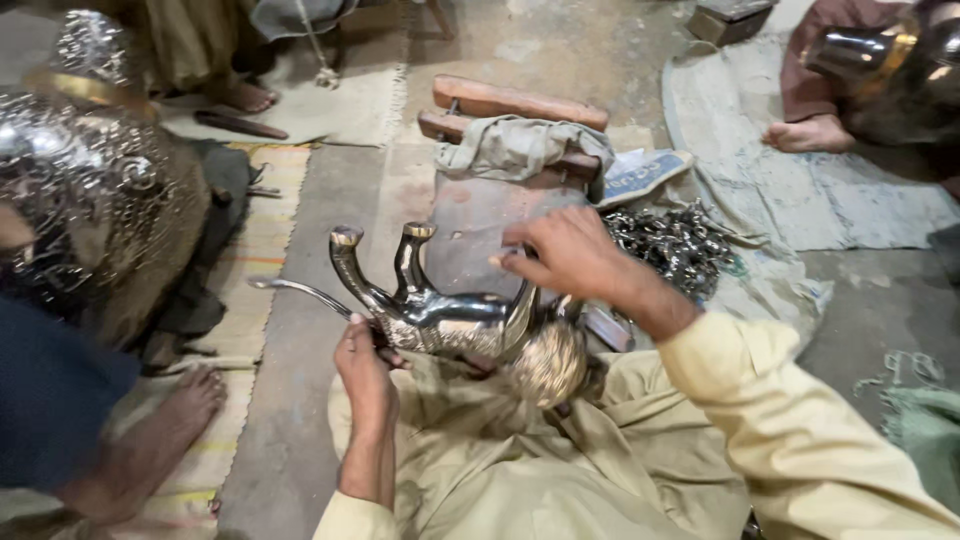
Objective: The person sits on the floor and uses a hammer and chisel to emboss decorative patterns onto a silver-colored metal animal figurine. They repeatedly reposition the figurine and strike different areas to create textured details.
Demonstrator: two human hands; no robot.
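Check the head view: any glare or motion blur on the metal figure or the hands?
Head view: bright glare streaks on the shiny metal animal figure, upside down with legs up; its rounded end is smeared by motion blur. Right hand slightly soft, left hand sharper. Embossed metal piece at left edge blurred, with specular spots.

This is a metal craft workshop on the floor. People sit on woven mats (262, 240) over bare concrete (300, 400). Shiny embossed metal pieces (90, 170), a pile of chain (680, 245) and a worn wooden block (515, 105) lie around.
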